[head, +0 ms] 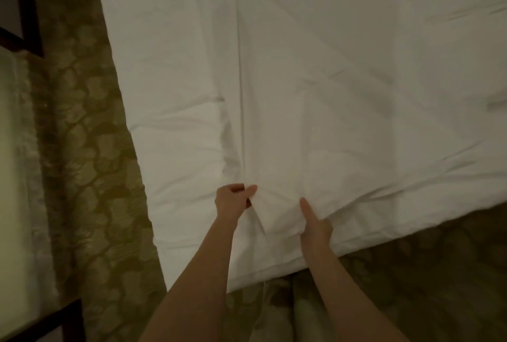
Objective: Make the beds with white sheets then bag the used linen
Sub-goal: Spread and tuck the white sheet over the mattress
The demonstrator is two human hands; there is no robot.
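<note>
A white sheet (343,73) covers the bed and fills most of the view, with a long straight fold line running down its left part. At the bed's near edge my left hand (233,200) pinches a bunch of the sheet between thumb and curled fingers. A little to the right, my right hand (314,225) grips the sheet's edge, thumb on top and fingers hidden under the fabric. The cloth puckers between the two hands.
Patterned olive carpet (82,149) runs along the bed's left side and below its near edge. Dark wooden furniture (27,12) stands at the far left, with a pale panel (13,177) below it.
</note>
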